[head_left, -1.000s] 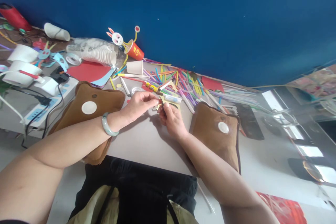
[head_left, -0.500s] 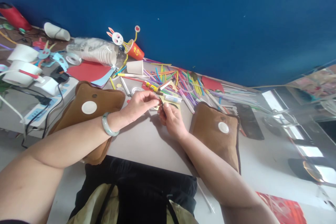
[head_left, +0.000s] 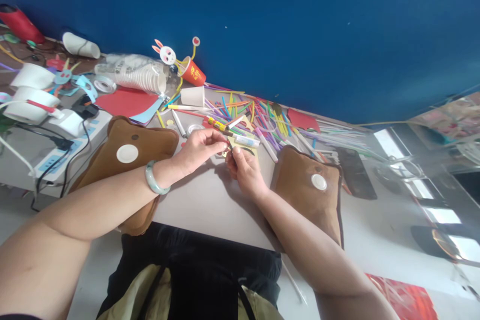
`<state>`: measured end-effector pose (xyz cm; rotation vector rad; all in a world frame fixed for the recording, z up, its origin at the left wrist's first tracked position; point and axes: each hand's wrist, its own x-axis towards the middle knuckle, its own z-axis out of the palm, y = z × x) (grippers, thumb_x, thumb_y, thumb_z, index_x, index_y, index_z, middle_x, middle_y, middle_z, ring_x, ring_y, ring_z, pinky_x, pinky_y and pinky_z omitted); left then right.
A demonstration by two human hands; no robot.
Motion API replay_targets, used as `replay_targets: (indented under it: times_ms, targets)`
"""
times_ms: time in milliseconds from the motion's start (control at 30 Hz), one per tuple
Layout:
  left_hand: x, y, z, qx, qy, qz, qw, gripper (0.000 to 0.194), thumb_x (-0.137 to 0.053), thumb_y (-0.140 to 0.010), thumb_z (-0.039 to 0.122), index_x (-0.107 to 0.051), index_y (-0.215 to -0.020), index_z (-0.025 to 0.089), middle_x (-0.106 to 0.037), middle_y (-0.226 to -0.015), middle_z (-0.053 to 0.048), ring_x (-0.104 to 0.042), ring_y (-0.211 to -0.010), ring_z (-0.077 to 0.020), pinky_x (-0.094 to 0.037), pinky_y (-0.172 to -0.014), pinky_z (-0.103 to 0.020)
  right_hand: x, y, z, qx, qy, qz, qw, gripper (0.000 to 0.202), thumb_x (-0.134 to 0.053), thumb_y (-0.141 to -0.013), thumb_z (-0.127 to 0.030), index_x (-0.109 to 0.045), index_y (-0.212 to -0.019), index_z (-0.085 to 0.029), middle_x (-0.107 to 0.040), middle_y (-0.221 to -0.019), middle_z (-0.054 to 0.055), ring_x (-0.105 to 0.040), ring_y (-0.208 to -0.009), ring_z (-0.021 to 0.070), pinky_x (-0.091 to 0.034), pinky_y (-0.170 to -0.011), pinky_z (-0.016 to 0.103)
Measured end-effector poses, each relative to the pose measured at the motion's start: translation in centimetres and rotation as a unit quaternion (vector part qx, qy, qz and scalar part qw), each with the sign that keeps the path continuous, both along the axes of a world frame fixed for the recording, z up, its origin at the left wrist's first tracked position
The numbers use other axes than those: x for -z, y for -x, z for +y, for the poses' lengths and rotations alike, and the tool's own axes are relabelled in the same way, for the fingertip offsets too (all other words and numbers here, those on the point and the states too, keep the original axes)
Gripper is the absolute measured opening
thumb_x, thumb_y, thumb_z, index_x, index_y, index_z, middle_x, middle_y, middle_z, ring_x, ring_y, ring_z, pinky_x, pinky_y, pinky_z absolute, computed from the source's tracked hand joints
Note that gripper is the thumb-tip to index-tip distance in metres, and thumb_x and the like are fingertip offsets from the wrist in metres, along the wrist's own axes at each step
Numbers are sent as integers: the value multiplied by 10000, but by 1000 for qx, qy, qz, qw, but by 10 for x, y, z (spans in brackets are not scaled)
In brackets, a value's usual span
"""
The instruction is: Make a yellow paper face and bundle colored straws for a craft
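Above the near middle of the table, my left hand (head_left: 204,150) is closed in a pinch, thumb against the fingertips. My right hand (head_left: 243,167) is closed too, its thumb pressed on the index finger. Between the two sets of fingertips shows a thin dark piece (head_left: 230,145), too small and covered to name. A pale bangle (head_left: 156,178) circles my left wrist. Just beyond the fingers lie a yellow marker-like stick (head_left: 216,124) and a white tube with a blue label (head_left: 245,140). Flat beige cutouts are partly hidden beneath my hands.
Brown padded bags flank my forearms, one left (head_left: 150,140) and one right (head_left: 294,185). Coloured pipe cleaners (head_left: 258,115) spread along the blue wall. Further left are a white paper cup (head_left: 193,96), a red cup (head_left: 195,74) with a rabbit figure, and a power strip (head_left: 56,157).
My fingertips have shifted very slightly around the thin dark piece. Both arms and everything on the table stay where they were.
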<state>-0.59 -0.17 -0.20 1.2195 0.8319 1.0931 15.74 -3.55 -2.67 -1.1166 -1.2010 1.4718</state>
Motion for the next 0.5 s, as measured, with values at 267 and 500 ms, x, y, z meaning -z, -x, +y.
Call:
replay_targets:
  times_ms: [267, 500]
  targets:
    - [4, 0, 2, 10, 7, -11, 1000, 167, -774, -733, 253, -700, -829, 138, -687, -741, -1, -620, -691, -113, -497, -701, -262, -1, 1, -1, 5, 10, 7, 1000, 510, -542, -880, -707, -540, -711, -226, -297, -514, -60, -191, -417, 79, -129, -411, 260]
    - [-1, -2, -1, 11, 18, 5, 1000, 169, -755, -746, 298, -701, -763, 138, -679, -694, -10, -608, -674, -124, -483, -687, -278, -2, 2, -1, 9, 19, 10, 1000, 542, -556, -846, -746, -548, -717, -220, -295, -508, -66, -186, -413, 73, -129, -411, 254]
